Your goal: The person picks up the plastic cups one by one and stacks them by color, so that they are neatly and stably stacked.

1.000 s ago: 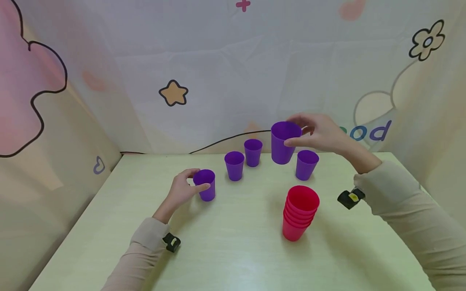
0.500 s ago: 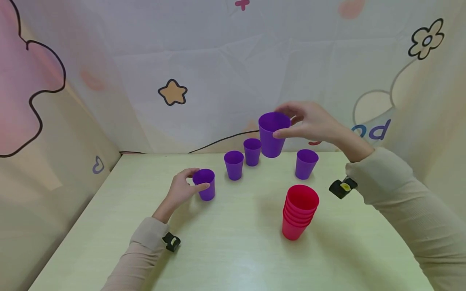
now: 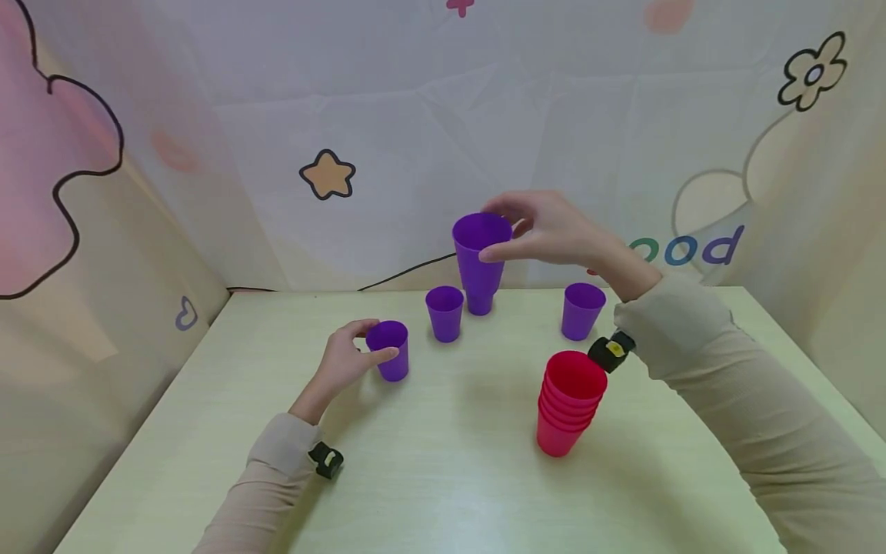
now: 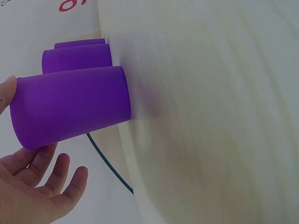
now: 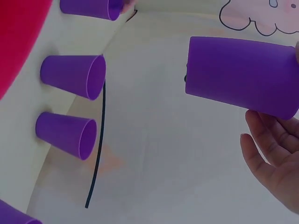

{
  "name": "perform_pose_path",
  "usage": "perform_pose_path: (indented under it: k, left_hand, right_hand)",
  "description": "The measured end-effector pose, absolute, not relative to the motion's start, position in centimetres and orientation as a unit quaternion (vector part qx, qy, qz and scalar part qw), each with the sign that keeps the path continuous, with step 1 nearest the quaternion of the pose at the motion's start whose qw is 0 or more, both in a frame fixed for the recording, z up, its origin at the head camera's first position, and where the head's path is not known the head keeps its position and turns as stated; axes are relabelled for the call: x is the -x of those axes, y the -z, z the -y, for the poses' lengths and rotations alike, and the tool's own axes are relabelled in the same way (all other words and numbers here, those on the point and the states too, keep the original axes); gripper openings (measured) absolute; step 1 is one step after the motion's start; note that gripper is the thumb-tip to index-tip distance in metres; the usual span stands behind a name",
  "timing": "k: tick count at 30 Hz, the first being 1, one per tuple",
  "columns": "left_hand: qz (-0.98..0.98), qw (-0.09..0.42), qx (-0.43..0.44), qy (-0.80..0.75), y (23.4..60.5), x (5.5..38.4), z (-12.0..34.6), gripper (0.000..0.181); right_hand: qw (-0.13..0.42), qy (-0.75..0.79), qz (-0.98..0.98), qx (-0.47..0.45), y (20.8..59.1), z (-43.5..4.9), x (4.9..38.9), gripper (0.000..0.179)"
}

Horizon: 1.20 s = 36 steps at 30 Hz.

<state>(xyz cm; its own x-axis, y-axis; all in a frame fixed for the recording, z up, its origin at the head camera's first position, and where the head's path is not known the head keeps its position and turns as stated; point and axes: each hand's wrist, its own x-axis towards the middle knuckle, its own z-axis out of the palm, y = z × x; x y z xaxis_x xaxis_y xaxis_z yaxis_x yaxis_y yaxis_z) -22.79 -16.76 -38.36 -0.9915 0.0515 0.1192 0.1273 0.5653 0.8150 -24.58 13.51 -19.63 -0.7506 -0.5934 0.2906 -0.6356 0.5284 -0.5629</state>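
Observation:
My right hand [image 3: 547, 227] pinches a purple cup [image 3: 472, 265] near its rim, mouth up, in the air above the back of the table. In the head view this cup overlaps the rear purple cup [image 3: 480, 305]; the right wrist view shows the raised cup [image 5: 238, 77] well apart from the standing ones. On the left, my left hand [image 3: 344, 360] holds another upright purple cup [image 3: 397, 368] by the rim, thumb on the near side. The left wrist view shows that cup [image 4: 70, 105] with its base at the table surface.
A purple cup [image 3: 445, 317] stands between the left-hand cup and the rear one. Another purple cup [image 3: 583, 314] stands at the back right. Nearer, a stack of several red cups [image 3: 562, 423] stands under my right forearm. A patterned cloth [image 3: 401, 115] hangs behind the table.
My right hand has carried its purple cup leftward and a little upward, from near the back-right cup to over the rear one. My left hand and its cup have stayed put.

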Motion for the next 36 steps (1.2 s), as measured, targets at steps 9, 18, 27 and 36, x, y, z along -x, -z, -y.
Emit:
perform_pose_path:
  k: [9,18,27,36]
  left_hand:
    - [0.884,0.044,0.056,0.461,38.4,22.9,16.9,0.065]
    - [0.887,0.046,0.061,0.456,38.3,22.9,16.9,0.065]
    - [0.890,0.041,0.063,0.450,38.3,23.0,16.8,0.066]
    - [0.891,0.033,0.066,0.448,38.4,23.1,17.0,0.066]
  right_hand:
    - [0.014,-0.341,0.869,-0.357,19.7,-11.0,24.7,0.053]
    - [-0.010,-0.347,0.867,-0.357,20.0,-8.4,25.0,0.054]
    - [-0.011,-0.337,0.867,-0.367,20.8,-6.4,25.1,0.054]
    - [-0.022,-0.295,0.891,-0.345,21.8,-4.2,25.5,0.062]
